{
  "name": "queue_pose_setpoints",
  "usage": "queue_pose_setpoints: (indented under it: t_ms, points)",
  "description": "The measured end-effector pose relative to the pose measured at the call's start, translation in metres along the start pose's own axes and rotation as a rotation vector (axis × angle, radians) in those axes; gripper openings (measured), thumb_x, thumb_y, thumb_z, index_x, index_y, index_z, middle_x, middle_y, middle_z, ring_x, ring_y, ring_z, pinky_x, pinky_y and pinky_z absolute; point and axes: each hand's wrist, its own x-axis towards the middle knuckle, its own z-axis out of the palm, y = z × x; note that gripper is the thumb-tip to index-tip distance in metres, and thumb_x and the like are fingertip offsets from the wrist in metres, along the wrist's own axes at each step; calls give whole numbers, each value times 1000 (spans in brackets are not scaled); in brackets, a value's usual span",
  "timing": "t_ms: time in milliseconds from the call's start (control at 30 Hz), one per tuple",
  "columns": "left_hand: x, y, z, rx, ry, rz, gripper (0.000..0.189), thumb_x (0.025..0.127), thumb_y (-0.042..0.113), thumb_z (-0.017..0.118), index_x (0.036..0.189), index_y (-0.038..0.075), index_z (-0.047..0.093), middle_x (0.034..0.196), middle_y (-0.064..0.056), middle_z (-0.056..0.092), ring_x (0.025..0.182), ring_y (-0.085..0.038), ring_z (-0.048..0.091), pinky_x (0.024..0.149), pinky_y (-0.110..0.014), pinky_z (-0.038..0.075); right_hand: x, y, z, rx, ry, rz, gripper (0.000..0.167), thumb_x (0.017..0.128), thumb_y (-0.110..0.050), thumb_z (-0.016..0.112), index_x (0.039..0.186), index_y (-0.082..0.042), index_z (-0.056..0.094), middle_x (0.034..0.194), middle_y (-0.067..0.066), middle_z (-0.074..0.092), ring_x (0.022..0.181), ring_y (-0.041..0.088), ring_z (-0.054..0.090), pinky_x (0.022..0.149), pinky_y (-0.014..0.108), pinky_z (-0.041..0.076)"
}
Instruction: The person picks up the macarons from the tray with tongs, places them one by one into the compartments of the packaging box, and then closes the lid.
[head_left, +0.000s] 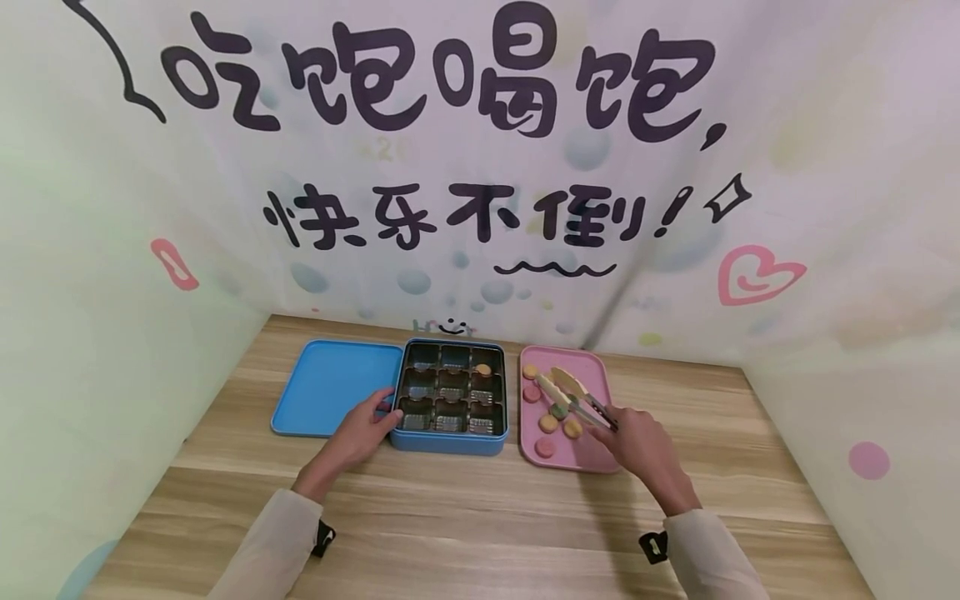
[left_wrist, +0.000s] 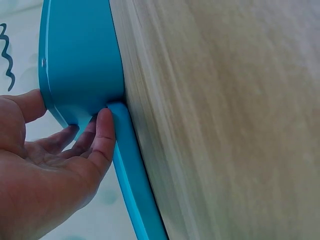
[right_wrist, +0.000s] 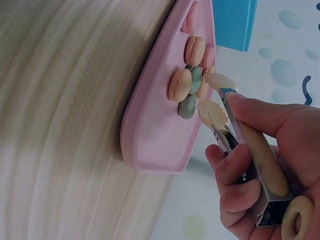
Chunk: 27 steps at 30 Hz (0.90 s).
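Note:
A blue box holds a dark tray of compartments, with one orange-tan macaron in the back right compartment. At its left front corner my left hand holds the box, thumb at the rim and fingers against the outer wall. My right hand grips metal tongs with pale, scalloped tips. The tongs' arms are spread with nothing between them, and the tips are over the pink tray. Yellow-tan macarons, pink macarons and green macarons lie on that tray.
Left of the box lies a flat blue lid, its right edge against the box. Behind everything rises a printed wall sheet, and side panels flank the wooden table. The pink tray stands slightly apart from the box.

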Motion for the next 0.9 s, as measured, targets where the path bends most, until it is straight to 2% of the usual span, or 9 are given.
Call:
queue_pose_setpoints:
  t_ms: [133,467,700,900]
  points:
    - [0,0,0,0,-1,0,57,105,23,49,153,-1,30,140,-30,49,125,-44,53,98,-55,47,1,0,0,-4,-16,13,28,92,-32,70,79,-11,56,65,3,53,56,18,46,50,31,33]
    - [1,-1,1,4,0,-4,56,105,23,49,153,-1,31,139,-29,50,123,-43,54,97,-54,48,1,0,4,-7,14,-15,28,92,-31,70,79,-12,56,64,2,51,55,18,45,50,31,33]
    - [1,-1,1,5,0,-9,56,105,23,49,153,0,31,140,-29,49,125,-44,53,97,-54,47,2,-2,2,39,68,-49,26,93,-32,70,81,-11,59,63,2,51,54,18,45,51,31,34]
    - [2,-2,1,12,5,-8,56,105,24,49,153,0,31,139,-28,50,124,-43,54,97,-54,48,-1,-10,-2,80,76,-50,28,92,-35,70,80,-13,58,61,1,48,54,17,44,51,30,33]
